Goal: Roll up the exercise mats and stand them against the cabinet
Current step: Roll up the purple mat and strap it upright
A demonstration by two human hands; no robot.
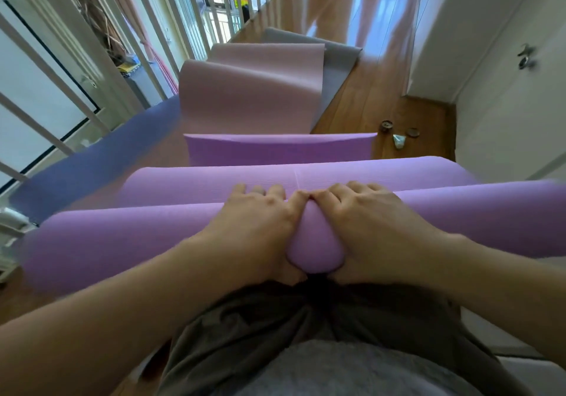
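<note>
A purple exercise mat (122, 242) lies across the floor in front of me, partly rolled into a thick roll, with its flat part stretching away to a raised far end. My left hand (260, 221) and my right hand (361, 221) sit side by side on top of the roll's middle, fingers curved over its far side and thumbs on the near side. Beyond it a pink mat (251, 95) lies wavy on the floor. A grey mat (340, 59) lies under the pink one. A blue mat (92, 163) lies flat at the left.
White railing bars (101, 68) run along the left side. A white cabinet or door (502, 74) with a handle stands at the right. Small round objects (398, 134) lie on the wooden floor (373, 95) near it. Pink curtains hang at the far end.
</note>
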